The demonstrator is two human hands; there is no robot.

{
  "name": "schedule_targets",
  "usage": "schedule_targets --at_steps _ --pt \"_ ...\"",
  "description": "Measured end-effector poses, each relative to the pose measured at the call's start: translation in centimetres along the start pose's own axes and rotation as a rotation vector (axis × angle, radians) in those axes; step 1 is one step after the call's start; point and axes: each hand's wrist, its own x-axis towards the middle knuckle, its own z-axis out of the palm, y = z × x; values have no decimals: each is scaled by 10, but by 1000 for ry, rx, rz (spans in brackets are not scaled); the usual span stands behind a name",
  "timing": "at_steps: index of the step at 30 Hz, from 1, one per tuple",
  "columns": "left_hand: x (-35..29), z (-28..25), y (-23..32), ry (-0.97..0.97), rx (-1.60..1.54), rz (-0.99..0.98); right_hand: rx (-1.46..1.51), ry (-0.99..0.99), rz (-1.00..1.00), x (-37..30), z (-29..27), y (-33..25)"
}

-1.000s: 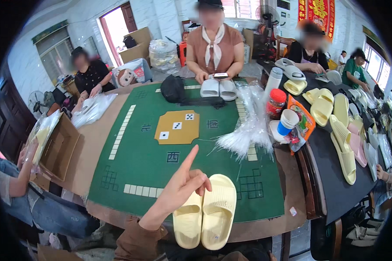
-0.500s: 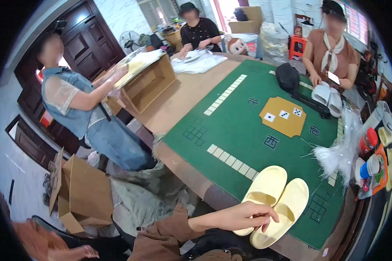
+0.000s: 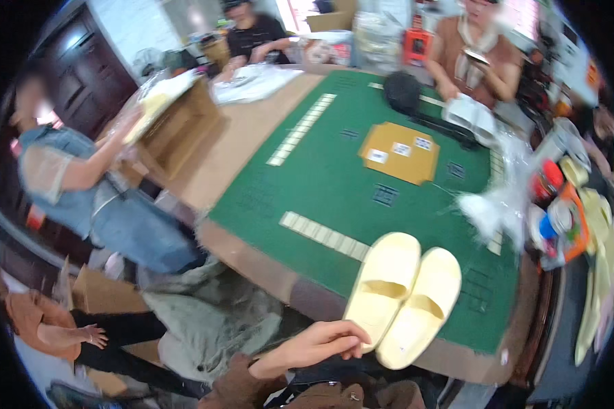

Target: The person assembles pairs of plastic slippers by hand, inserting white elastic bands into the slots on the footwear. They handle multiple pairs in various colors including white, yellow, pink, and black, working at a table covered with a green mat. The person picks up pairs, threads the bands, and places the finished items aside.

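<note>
The pale yellow slippers point(image 3: 416, 324) are already paired, side by side and unwrapped, at the desk's point(image 3: 232, 136) near edge. The left hand point(image 3: 331, 342) curls loosely by the left slipper's point(image 3: 394, 259) heel; blur hides whether its grip is clamped there. The right is unseen.

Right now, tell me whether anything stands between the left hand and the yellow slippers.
Nothing visible does. The left hand is right by the heel end of the yellow slippers, overlapping one heel in view; whether it touches is unclear.
</note>
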Motion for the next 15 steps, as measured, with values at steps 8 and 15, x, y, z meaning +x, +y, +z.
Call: schedule_targets --at_steps 8,15 --pt "8 14 -6 -40 -43 -102 160 63 4 -12 -51 64" --pt "10 28 -3 -38 -9 -182 106 62 -66 3 -67 98"
